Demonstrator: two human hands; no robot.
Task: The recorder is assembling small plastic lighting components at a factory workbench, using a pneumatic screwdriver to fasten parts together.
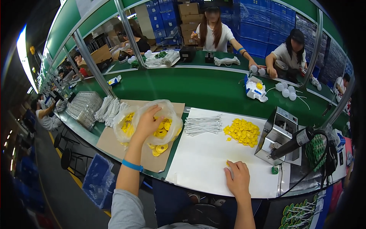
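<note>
My left hand (148, 121) reaches over a clear plastic bag (172, 108) of yellow round discs (161, 131), its thumb and fingers apart. Folds of the bag partly hide what the fingertips touch. Several more yellow discs lie spilled on the cardboard (114, 139) beneath. On the white work sheet (202, 160), my right hand (238, 178) rests with its fingers closed at a small yellow piece (227, 163), mostly covered by the fingertips. Beyond it sits a heap of small yellow pieces (242, 132), with a bundle of white wires (203, 125) to the left.
A metal bench machine (276, 133) with a black cylindrical tool (293, 143) stands right, near a small green part (274, 170). Green circuit boards (315, 152) lie farther right. A green conveyor belt (183, 86) runs behind; co-workers handle white bulbs (288, 91) across it.
</note>
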